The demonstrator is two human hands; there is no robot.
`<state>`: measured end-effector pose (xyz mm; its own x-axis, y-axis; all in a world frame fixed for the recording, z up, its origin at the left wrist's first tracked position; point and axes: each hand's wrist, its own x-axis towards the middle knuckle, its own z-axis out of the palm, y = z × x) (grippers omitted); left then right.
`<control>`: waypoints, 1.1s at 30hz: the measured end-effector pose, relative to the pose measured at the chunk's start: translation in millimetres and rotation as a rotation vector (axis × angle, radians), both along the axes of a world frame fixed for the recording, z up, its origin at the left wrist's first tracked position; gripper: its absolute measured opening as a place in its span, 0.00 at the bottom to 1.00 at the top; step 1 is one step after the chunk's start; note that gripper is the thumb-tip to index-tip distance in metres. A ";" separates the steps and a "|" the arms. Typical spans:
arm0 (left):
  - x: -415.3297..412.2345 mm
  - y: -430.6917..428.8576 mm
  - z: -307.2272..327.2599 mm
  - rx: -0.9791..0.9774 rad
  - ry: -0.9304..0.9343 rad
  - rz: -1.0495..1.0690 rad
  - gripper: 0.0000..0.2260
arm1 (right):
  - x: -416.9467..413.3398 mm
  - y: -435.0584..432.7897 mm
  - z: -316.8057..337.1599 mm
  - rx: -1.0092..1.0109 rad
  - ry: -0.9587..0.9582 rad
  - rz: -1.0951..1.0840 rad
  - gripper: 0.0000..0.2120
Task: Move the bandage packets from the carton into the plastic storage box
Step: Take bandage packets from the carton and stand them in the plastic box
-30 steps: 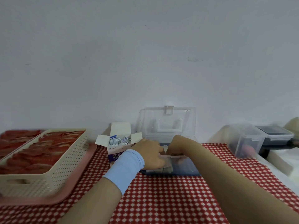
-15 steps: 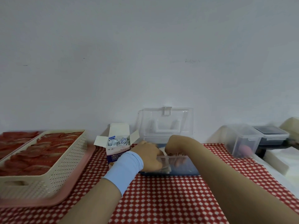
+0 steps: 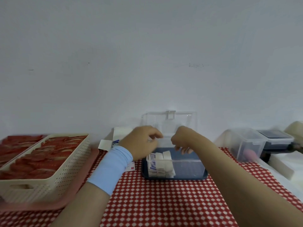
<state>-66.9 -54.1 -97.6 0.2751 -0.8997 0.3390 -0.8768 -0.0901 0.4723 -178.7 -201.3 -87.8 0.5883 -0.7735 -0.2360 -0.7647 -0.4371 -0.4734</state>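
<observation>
Standing bandage packets [image 3: 159,163] crowd the plastic storage box [image 3: 188,167] at left.

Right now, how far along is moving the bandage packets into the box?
Done: packets stand stacked at the left end of the storage box. In hand: left hand and right hand hover by it; no packet clearly held. Left: the carton sits mostly hidden behind the left hand, contents unseen.

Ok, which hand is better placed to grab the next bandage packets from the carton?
Left, probably. The left hand hovers next to the carton, which stands left of the plastic storage box. The right hand hangs over the box and would have to cross over.
</observation>
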 end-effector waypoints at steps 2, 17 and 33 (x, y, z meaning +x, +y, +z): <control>17.2 12.0 10.1 -0.109 0.020 0.117 0.13 | 7.8 1.8 2.8 -0.142 -0.176 0.021 0.09; 95.1 53.6 -44.3 -0.002 0.074 0.472 0.13 | 115.5 68.5 -18.1 -0.612 -0.045 0.647 0.16; 104.7 49.0 -44.9 -0.059 0.163 0.352 0.05 | 121.0 55.0 -20.6 -0.470 -0.355 0.541 0.01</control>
